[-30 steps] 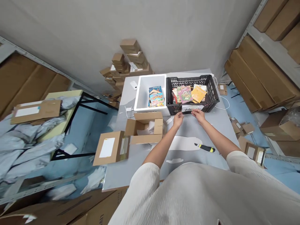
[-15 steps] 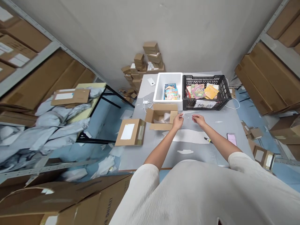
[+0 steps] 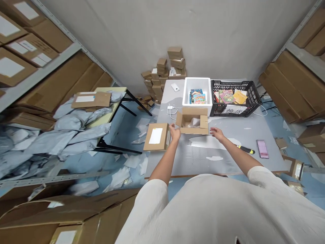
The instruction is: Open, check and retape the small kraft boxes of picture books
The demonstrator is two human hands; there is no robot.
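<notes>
An open cardboard box (image 3: 194,130) with its flaps up stands on the grey table, and crumpled whitish wrapping (image 3: 195,122) lies inside it. At the box's front left corner is my left hand (image 3: 175,133), fingers apart, close to the left flap; whether it touches the flap I cannot tell. Just off the box's right side, my right hand (image 3: 216,133) is open with nothing in it. A closed cardboard box (image 3: 149,144) with a white label sits left of my left hand. Nearer to my right forearm lies a black and yellow utility knife (image 3: 246,149).
Behind the open box stand a white bin (image 3: 186,106) with books and a black crate (image 3: 220,110) with booklets. A phone (image 3: 262,149) lies at right, a white device (image 3: 175,87) at back left. Grey parcels (image 3: 50,142) cover the side table; shelves flank both sides.
My left hand has moved from the open box's right side across to its left. My right hand stays on the right, its fingers more spread. The view has shifted somewhat.
</notes>
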